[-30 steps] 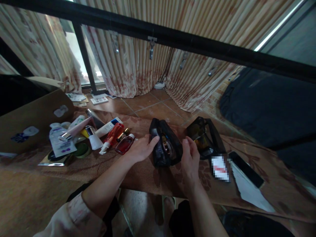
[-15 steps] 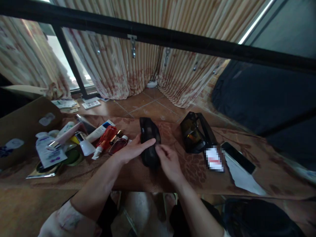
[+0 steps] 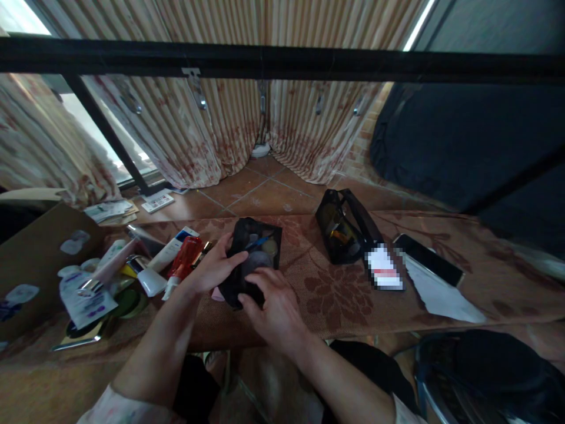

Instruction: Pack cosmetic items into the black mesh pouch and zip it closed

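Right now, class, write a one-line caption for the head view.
Left hand and right hand hold a black pouch over a patterned cloth, red bottle left, second pouch right.

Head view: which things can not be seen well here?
Head view:
1. Black mesh pouch: near end hidden by the left hand and right hand; contents only dim shapes through the mesh.
2. Card: pixelated, print unreadable.
3. Cardboard box: cut off by the left edge.
4. White tube: label too small to read.
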A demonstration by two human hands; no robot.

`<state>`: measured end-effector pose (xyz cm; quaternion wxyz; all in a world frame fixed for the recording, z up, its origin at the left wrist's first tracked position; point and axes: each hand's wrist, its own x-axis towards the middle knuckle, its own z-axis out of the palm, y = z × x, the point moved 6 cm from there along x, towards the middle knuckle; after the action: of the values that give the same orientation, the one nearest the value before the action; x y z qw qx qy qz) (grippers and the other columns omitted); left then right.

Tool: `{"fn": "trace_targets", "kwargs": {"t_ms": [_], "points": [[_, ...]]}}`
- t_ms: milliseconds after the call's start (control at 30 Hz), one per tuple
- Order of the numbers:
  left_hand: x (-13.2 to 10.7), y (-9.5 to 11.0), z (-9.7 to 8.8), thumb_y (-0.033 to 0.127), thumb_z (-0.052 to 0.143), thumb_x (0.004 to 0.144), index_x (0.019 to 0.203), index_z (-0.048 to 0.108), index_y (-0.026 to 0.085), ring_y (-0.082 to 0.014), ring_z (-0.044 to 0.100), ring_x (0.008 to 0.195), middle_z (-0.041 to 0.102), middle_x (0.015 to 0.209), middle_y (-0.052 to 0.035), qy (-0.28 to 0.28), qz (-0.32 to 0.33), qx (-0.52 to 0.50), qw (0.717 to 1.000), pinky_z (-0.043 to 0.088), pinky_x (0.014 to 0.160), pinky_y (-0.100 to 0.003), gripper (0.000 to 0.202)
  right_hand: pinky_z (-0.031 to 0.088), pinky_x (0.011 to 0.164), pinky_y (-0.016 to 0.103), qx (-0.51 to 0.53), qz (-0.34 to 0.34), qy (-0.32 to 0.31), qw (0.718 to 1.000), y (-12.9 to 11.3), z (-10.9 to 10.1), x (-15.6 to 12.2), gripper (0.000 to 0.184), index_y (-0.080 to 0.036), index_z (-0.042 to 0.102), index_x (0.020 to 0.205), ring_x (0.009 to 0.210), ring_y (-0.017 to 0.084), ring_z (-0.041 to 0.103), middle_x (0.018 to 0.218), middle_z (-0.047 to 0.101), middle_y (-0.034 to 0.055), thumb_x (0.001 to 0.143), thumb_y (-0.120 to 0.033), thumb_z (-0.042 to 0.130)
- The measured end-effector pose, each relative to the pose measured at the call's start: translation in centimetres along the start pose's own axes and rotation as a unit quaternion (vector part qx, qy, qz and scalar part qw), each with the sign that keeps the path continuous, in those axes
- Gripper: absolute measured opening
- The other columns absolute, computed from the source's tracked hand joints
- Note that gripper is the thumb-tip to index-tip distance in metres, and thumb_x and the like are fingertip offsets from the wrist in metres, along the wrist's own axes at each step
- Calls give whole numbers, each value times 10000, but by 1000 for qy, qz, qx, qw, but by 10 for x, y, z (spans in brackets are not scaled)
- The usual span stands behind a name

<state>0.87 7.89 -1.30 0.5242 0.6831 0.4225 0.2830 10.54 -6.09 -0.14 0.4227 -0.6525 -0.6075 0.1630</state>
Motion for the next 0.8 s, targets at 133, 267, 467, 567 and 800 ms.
{"fn": "trace_targets", "kwargs": {"t_ms": [133, 267, 467, 567, 800], "points": [[-9, 8, 13, 571, 597, 829, 1306, 570, 189, -251, 685, 939, 699, 1156, -101, -41, -58, -59, 996, 539, 753, -343, 612, 470, 1014, 447, 29, 37, 58, 997, 8, -21, 5, 502, -176, 589, 1204, 1160, 271, 567, 1218, 621, 121, 790, -430, 715], [-13, 19, 29, 505, 547, 870, 1187, 650, 201, -221, 683, 816, 725, 976, -61, -94, -7, -4, 996, 530, 673, -317, 451, 459, 1030, 482, 37, 71, 134, 988, 21, -39, 6, 673, -179, 465, 1363, 1208, 288, 548, 1297, 574, 146, 783, -421, 704], [-13, 36, 18, 90, 597, 704, 995, 735, 175, -307, 594, 1105, 613, 1215, -126, 77, 171, 356, 916, 482, 962, -476, 333, 501, 950, 447, 24, 138, 181, 973, 59, -65, 13, 583, -163, 509, 1329, 1043, 257, 642, 1170, 671, 122, 749, -157, 571], [-20, 50, 28, 13, 558, 666, 986, 752, 182, -340, 511, 1239, 567, 1348, -119, 64, 260, 432, 861, 422, 1041, -522, 410, 527, 875, 410, 28, 160, 180, 970, 71, -75, 14, 540, -146, 559, 1273, 945, 242, 670, 1094, 701, 114, 733, -131, 542], [-29, 56, 77, 197, 457, 930, 1075, 698, 225, -218, 702, 940, 750, 1021, -55, -196, 225, 426, 854, 526, 832, -330, 282, 517, 877, 393, -6, 135, 158, 978, 65, -79, 13, 408, -144, 664, 1106, 940, 247, 677, 1020, 721, 104, 735, -108, 498]]}}
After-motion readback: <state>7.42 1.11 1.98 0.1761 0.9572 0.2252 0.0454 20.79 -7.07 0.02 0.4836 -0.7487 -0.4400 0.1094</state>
